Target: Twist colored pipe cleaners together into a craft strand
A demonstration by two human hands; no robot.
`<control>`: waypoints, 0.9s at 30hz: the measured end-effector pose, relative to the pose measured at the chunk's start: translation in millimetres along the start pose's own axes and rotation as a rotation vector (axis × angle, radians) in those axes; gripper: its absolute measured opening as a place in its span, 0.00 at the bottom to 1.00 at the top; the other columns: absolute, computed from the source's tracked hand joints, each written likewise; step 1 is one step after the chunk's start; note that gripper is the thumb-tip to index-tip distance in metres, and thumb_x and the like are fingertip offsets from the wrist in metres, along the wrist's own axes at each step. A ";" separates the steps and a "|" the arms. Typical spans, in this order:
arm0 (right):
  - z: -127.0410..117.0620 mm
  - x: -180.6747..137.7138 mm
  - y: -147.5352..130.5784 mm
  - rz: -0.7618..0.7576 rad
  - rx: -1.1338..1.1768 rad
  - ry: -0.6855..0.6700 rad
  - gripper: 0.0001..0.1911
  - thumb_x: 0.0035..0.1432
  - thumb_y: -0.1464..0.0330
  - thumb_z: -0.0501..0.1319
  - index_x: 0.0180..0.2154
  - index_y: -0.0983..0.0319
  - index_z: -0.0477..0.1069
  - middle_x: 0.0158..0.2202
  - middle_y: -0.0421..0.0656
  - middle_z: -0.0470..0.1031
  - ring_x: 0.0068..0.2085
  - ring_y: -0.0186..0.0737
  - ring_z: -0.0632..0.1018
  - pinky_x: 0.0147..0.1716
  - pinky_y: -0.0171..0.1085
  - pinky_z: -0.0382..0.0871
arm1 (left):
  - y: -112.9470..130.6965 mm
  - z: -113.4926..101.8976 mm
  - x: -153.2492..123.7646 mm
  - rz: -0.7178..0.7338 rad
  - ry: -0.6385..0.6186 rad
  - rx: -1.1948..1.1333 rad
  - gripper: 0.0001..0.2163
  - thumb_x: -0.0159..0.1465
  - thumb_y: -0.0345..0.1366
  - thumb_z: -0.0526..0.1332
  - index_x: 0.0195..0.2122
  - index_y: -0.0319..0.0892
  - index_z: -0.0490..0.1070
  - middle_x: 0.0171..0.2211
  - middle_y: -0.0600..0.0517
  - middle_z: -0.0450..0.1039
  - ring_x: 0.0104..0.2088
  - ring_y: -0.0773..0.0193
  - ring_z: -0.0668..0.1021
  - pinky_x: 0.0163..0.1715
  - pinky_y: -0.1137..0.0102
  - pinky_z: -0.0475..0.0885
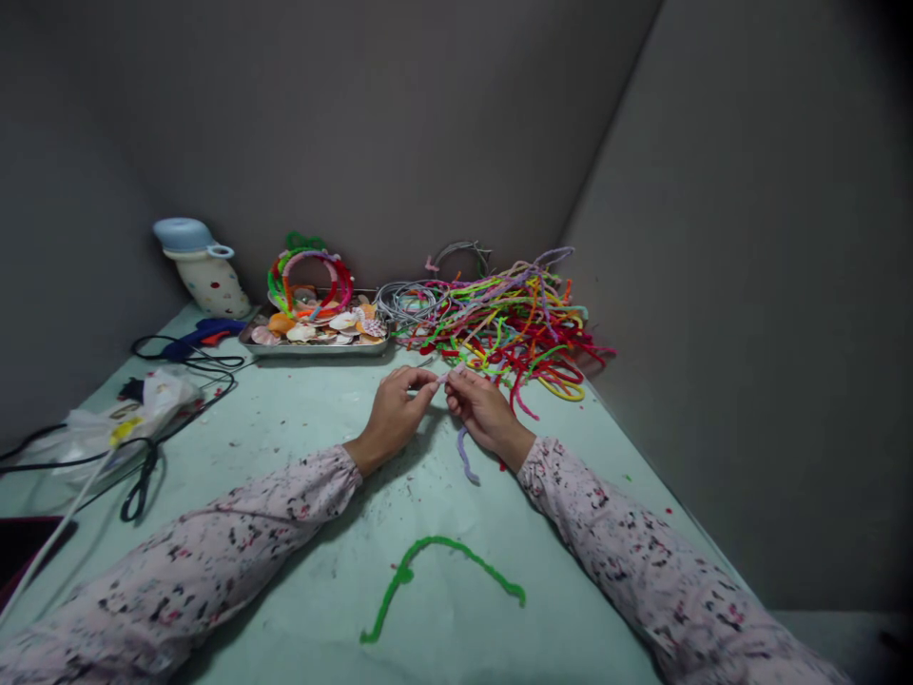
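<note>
My left hand (394, 411) and my right hand (488, 409) meet fingertip to fingertip over the middle of the table. Between them they pinch a lilac pipe cleaner (466, 459). Its free end hangs below my right hand in a slight curve, while most of the rest is hidden by the fingers. Nearer to me, a bent green pipe cleaner (437, 540) lies on the table, arched, with a small lump on its left side. Just beyond my right hand spreads a tangled heap of coloured pipe cleaners (510, 323).
A metal tray (320, 350) of seashells stands at the back, with colourful wrapped hoops (312, 281) on it. Left of it are a bottle (206, 271), a blue tool (200, 338), black cables (146, 476) and a plastic bag (161, 395). Grey wire coils (410, 303) lie beside the heap.
</note>
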State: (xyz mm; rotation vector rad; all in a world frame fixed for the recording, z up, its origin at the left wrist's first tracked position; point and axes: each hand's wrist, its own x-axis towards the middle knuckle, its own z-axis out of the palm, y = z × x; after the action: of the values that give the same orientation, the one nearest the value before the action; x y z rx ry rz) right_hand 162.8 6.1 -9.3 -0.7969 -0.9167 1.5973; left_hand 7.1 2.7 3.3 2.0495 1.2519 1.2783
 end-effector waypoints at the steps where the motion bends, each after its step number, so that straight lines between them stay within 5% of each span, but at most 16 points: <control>1: 0.1 -0.1 0.0 -0.002 -0.003 -0.002 0.15 0.47 0.59 0.69 0.29 0.62 0.69 0.26 0.36 0.69 0.23 0.25 0.67 0.21 0.27 0.61 | -0.3 0.0 0.0 -0.001 -0.004 0.001 0.07 0.62 0.37 0.57 0.34 0.42 0.74 0.34 0.51 0.75 0.38 0.62 0.75 0.41 0.67 0.69; 27: -2.5 0.8 3.0 0.002 0.002 -0.019 0.14 0.47 0.60 0.69 0.29 0.63 0.70 0.25 0.36 0.69 0.23 0.25 0.68 0.21 0.27 0.60 | -4.3 2.2 -0.1 -0.057 -0.079 -0.060 0.10 0.63 0.39 0.55 0.34 0.41 0.73 0.33 0.51 0.74 0.37 0.62 0.74 0.40 0.68 0.68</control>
State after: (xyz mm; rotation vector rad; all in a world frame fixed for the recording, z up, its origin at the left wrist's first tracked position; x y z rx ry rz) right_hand 163.4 7.0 -13.1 -0.7829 -0.9272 1.6101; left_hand 6.9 5.1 -0.9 1.9876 1.2129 1.1834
